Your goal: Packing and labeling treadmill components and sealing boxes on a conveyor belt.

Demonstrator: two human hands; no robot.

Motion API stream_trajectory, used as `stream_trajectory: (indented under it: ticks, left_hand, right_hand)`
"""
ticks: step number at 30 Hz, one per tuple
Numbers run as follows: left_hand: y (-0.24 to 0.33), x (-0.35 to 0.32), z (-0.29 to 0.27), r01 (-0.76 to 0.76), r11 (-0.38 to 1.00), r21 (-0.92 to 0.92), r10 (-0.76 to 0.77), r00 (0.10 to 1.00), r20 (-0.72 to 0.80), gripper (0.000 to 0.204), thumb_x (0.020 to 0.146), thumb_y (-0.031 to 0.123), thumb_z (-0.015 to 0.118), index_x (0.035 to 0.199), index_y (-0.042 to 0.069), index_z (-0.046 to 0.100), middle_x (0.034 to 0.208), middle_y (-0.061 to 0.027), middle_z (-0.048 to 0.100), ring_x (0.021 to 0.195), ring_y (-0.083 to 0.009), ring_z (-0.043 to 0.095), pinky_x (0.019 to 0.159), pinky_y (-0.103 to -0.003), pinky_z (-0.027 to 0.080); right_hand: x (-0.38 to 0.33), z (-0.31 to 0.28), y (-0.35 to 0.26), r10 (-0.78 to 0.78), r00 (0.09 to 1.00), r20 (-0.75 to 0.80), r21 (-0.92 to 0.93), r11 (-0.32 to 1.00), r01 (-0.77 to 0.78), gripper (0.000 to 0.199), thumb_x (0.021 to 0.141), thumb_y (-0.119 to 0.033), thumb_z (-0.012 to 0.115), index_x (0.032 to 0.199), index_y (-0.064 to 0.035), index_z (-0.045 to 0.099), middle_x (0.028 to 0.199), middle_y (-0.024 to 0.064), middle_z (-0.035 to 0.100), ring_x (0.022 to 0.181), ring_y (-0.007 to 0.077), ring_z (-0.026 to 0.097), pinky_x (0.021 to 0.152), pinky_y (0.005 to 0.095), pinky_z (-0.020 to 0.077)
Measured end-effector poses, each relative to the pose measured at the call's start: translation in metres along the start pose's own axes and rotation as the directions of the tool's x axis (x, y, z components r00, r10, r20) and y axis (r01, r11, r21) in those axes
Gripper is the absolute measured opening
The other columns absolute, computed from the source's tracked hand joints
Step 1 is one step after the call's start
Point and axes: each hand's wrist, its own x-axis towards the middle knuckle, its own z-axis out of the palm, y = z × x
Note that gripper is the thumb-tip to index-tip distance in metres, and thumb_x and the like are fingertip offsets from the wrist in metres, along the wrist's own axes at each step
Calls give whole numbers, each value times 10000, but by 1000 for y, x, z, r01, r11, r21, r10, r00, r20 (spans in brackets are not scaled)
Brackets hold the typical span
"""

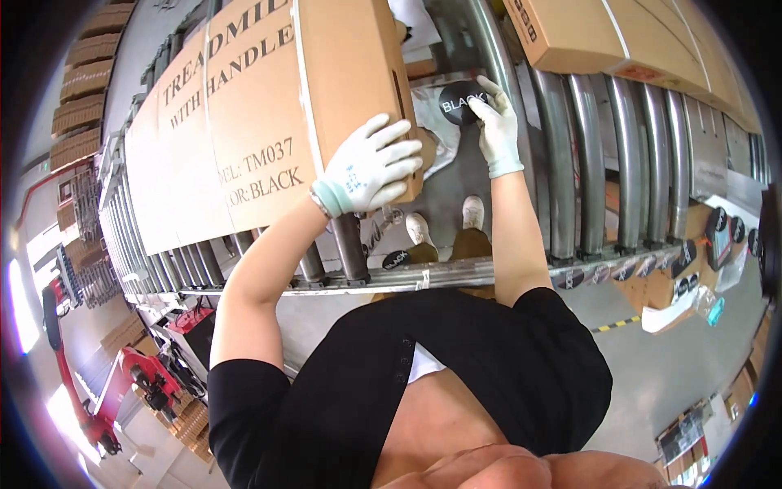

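A large brown cardboard carton [342, 69] with dark printing and white straps lies on the roller conveyor, ahead and to the left. My left hand [373, 165], in a white knit glove, lies on the carton's right end with its fingers spread and nothing held. To the right of that end, my gloved right hand [497, 126] pinches a round black sticker [458, 104] with white lettering between thumb and fingers. The sticker is apart from the carton, above a gap between the rollers. My shoes [419, 229] show through the gap.
Another strapped carton [603, 37] rests on the rollers [627, 163] at the far right. Similar black stickers [570, 279] hang along the near metal rail [383, 283]. A red wheeled machine [147, 379] stands at lower left, stacked cardboard [85, 77] at far left.
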Motion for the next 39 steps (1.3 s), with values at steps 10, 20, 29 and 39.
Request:
stream_trajectory:
  ticks: [10,20,29,39]
  left_hand:
    - [-34,-68,-14,77,997,3,-77,992,95,382,686,273,648,1046,145,642,1230,-57,575,1242,-299,464,1069,-509,331]
    - [-61,-128,-20,146,989,-35,-142,983,113,380,662,253,651,1030,160,648,1231,-36,569,1205,-262,487,1031,-476,372]
    - [-81,-172,-37,123,991,-52,-117,988,102,402,662,256,645,1043,129,631,1222,-65,574,1202,-257,492,1038,-462,374]
    - [-93,-237,-46,188,981,44,-192,974,118,506,606,249,659,1092,114,616,1287,-77,541,1251,-257,459,1080,-455,337]
  right_hand:
    - [138,136,74,-4,851,525,-5,1000,8,508,776,36,529,1280,-23,543,1089,58,621,986,126,579,909,262,446]
    - [161,226,137,63,821,568,-211,975,71,702,699,-74,686,1357,-10,453,1239,119,544,1122,209,532,996,323,420]
    - [77,292,177,-108,914,391,-583,739,337,905,906,-512,499,1449,118,140,1528,302,134,1439,384,131,1175,423,124]
    - [85,371,200,-62,911,407,-604,731,319,961,875,-530,536,1463,104,118,1537,301,102,1446,397,81,1185,417,86]
